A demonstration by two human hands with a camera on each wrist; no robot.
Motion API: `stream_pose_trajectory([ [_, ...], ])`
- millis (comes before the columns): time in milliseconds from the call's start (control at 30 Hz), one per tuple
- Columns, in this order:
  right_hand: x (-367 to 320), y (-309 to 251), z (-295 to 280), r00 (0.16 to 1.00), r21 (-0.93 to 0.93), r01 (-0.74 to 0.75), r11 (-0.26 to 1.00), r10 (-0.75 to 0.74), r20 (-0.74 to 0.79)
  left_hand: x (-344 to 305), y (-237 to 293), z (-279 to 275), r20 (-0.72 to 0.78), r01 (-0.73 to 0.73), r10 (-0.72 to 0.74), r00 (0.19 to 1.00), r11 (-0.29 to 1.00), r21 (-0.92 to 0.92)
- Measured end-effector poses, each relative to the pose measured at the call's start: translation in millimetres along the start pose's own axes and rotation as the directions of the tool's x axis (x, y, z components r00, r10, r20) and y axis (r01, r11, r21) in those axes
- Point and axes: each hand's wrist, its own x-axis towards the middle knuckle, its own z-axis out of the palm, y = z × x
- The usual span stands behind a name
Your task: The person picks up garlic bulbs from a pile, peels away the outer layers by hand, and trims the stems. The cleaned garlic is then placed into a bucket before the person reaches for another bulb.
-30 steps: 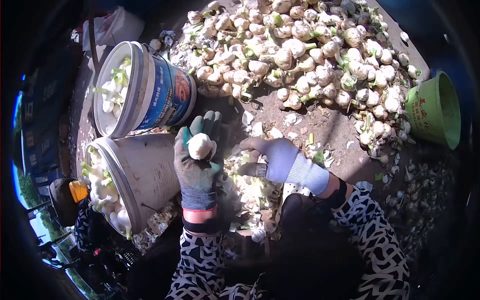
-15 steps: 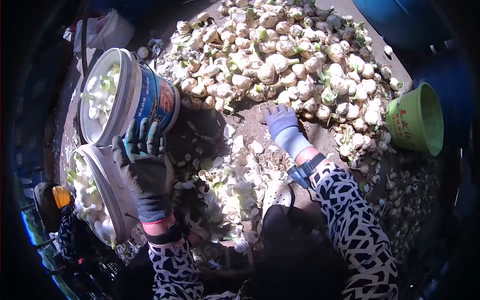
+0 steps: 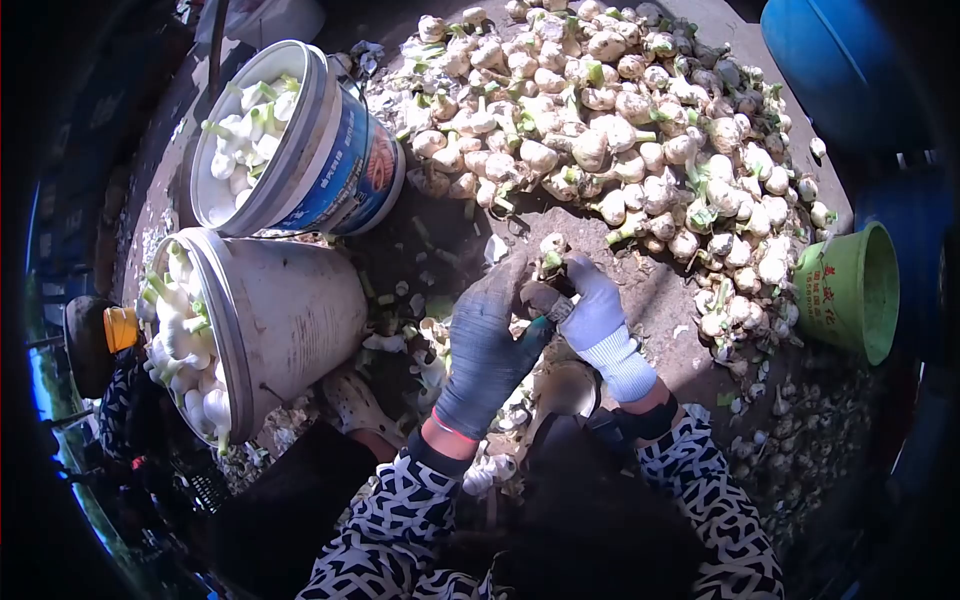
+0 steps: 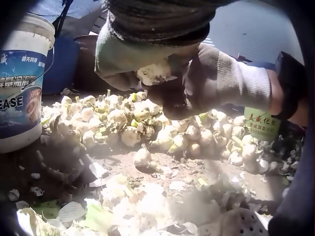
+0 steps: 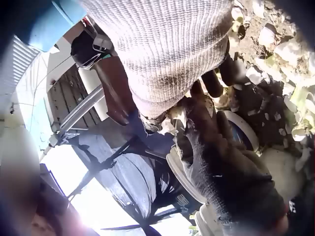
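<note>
My gloved left hand (image 3: 490,325) and my right hand (image 3: 592,305), in a pale lavender glove, meet in front of me, above the scraps. In the left wrist view a dirty white garlic bulb (image 4: 153,73) sits in the fingers of the left hand (image 4: 133,54); the right hand (image 4: 199,81) closes in against it. From the right wrist, pale bits of the bulb (image 5: 172,123) show between the gloves, most of it hidden by fingers. A grey band (image 3: 560,308) circles the right thumb.
A large heap of garlic bulbs (image 3: 620,140) lies beyond the hands. Left stand a blue-labelled bucket (image 3: 345,165) and a white bucket (image 3: 290,330), both with trimmed garlic. A green bucket (image 3: 850,295) stands right. Peelings (image 3: 430,360) and a perforated clog (image 3: 568,388) lie below.
The left hand, first with a white bulb on its palm, went left to the buckets, opened empty, and came back. The right hand reached the heap's edge, then drew back to meet it.
</note>
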Motion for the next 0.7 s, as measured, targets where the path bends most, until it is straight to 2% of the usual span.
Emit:
stream_pose_trajectory([
  [33, 1, -10, 1, 0.998, -0.150, -0.059, 0.987, 0.060, 0.006, 1, 4, -5, -0.003, 0.010, -0.010, 1.000, 1.000, 0.003],
  [67, 2, -24, -2, 0.990, -0.173, -0.134, 0.976, 0.141, 0.030, 1, 7, -9, 0.019, 0.046, -0.045, 0.999, 0.998, -0.041],
  [100, 2, -25, -1, 0.989, -0.173, -0.137, 0.975, 0.146, 0.039, 1, 8, -12, 0.041, 0.080, -0.077, 0.996, 0.993, -0.084],
  [167, 0, -25, -1, 1.000, -0.321, -0.002, 0.947, 0.008, 0.017, -1, 5, -16, 0.050, 0.087, -0.082, 0.995, 0.991, -0.099],
  [233, -2, -28, -6, 0.996, -0.269, -0.006, 0.963, 0.031, 0.086, -2, 5, -21, 0.013, 0.082, -0.081, 0.997, 0.991, -0.108],
  [300, -4, -31, -7, 0.988, -0.362, 0.041, 0.931, 0.016, 0.154, -2, 8, -30, 0.010, 0.067, -0.067, 0.998, 0.991, -0.114],
  [333, -6, -26, -6, 0.988, -0.295, 0.081, 0.952, -0.038, 0.148, -2, 11, -34, 0.164, 0.373, -0.340, 0.926, 0.760, -0.532],
  [367, -6, -26, -7, 0.988, -0.290, 0.079, 0.954, -0.037, 0.147, -3, 12, -38, 0.413, 0.582, -0.478, 0.775, 0.284, -0.762],
  [400, -6, -28, -8, 0.985, -0.219, 0.032, 0.975, 0.006, 0.170, -4, 3, -40, 0.495, 0.547, -0.381, 0.781, 0.036, -0.836],
  [433, -5, -28, -8, 0.979, -0.147, -0.018, 0.989, 0.047, 0.199, -6, -1, -42, 0.493, 0.549, -0.387, 0.779, 0.041, -0.835],
  [467, -6, -28, -10, 0.954, -0.012, -0.178, 0.984, 0.176, 0.242, -7, -4, -44, 0.294, 0.394, -0.269, 0.917, 0.723, -0.567],
  [500, -8, -31, -9, 0.952, -0.007, -0.183, 0.983, 0.179, 0.249, -6, -1, -48, 0.228, 0.015, -0.018, 0.974, 1.000, 0.016],
  [533, -10, -35, -8, 0.896, 0.081, -0.306, 0.949, 0.258, 0.362, -9, 6, -54, 0.214, 0.091, -0.078, 0.974, 0.994, -0.053],
  [567, -13, -36, -7, 0.821, 0.151, -0.430, 0.890, 0.316, 0.475, -10, -2, -54, 0.217, 0.097, -0.085, 0.973, 0.994, -0.047],
  [600, -13, -22, -5, 0.814, 0.076, -0.372, 0.925, 0.286, 0.505, -9, -18, -52, 0.214, -0.005, 0.003, 0.977, 1.000, 0.012],
  [633, -14, -13, 1, 0.815, 0.080, -0.372, 0.925, 0.284, 0.505, -8, -29, -51, 0.219, -0.111, 0.093, 0.971, 0.991, 0.070],
  [667, -14, -7, 9, 0.840, 0.272, -0.433, 0.859, 0.276, 0.466, -10, -34, -49, 0.308, 0.214, -0.176, 0.935, 0.972, -0.097],
  [700, -15, -5, 13, 0.864, 0.456, -0.464, 0.760, 0.274, 0.422, 15, -20, -57, 0.490, 0.714, -0.542, 0.683, 0.637, -0.291],
])
